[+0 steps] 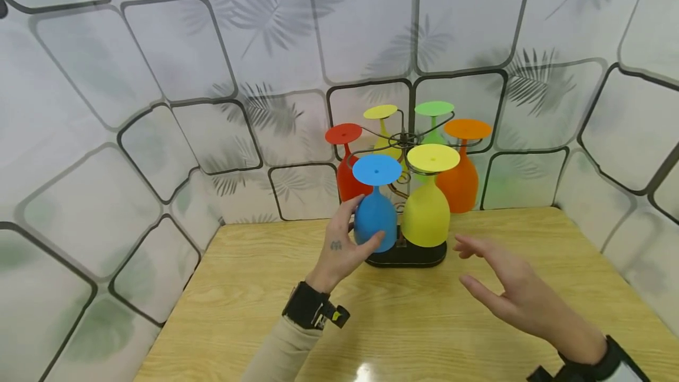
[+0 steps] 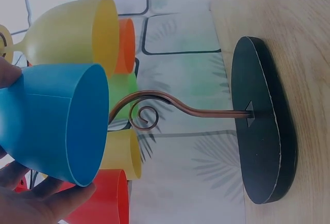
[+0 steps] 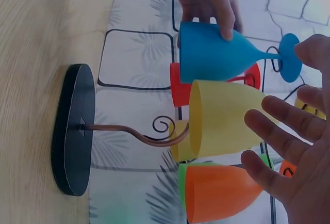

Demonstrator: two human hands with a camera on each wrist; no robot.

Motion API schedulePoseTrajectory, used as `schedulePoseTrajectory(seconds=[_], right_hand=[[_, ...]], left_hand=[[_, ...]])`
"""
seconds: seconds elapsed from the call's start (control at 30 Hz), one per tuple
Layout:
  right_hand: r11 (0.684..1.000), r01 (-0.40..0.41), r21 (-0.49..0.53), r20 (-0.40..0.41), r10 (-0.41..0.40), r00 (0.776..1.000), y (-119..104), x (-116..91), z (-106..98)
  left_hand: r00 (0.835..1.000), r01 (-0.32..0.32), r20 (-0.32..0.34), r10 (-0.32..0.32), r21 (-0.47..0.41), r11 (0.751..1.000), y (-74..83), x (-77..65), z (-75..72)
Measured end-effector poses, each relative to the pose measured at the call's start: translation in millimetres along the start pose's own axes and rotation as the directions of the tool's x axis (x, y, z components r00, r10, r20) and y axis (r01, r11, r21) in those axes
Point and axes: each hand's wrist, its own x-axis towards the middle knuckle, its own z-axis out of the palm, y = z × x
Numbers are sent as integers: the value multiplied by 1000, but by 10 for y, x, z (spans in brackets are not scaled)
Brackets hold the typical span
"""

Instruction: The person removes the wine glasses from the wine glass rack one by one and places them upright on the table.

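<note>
My left hand (image 1: 339, 246) grips the bowl of a blue plastic goblet (image 1: 375, 220), its thumb on the near side. The goblet hangs upside down at a metal rack's ring, foot upward. In the right wrist view, the blue goblet (image 3: 216, 53) has its stem in a wire loop. Beside it hangs a front yellow goblet (image 1: 426, 214), also mouth down. My right hand (image 1: 509, 287) hovers right of this yellow goblet, fingers spread and holding nothing. The rack has a curled copper-coloured stem (image 2: 201, 112) and a black oval base (image 2: 258, 131).
Around the rack hang a red goblet (image 1: 347, 178), a rear yellow goblet (image 1: 382, 141), a green goblet (image 1: 434, 134) and an orange goblet (image 1: 460, 184). The rack stands on a wood-grain table (image 1: 254, 293). Patterned cloth walls (image 1: 297, 128) rise behind and at both sides.
</note>
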Motion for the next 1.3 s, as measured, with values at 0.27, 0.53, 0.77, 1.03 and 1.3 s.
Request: schedulePoseTrajectory(seconds=[0.27, 0.53, 0.77, 1.03, 1.3], right_hand=[[1000, -29, -1, 87, 29, 996, -40, 32, 106], [997, 65, 39, 26, -66, 997, -98, 17, 247], [992, 123, -6, 15, -123, 992, -180, 61, 318], [968, 248, -39, -48, -250, 967, -275, 120, 359], [945, 320, -68, -78, -325, 943, -333, 189, 370]], left_hand=[[999, -36, 2, 36, 21, 999, 81, -69, -41], [993, -106, 47, 109, -58, 993, 315, -188, -22], [983, -155, 89, 162, -81, 985, 482, -308, -32], [977, -147, 143, 159, -93, 985, 575, -426, -54], [977, -113, 161, 144, -187, 976, 668, -469, -66]])
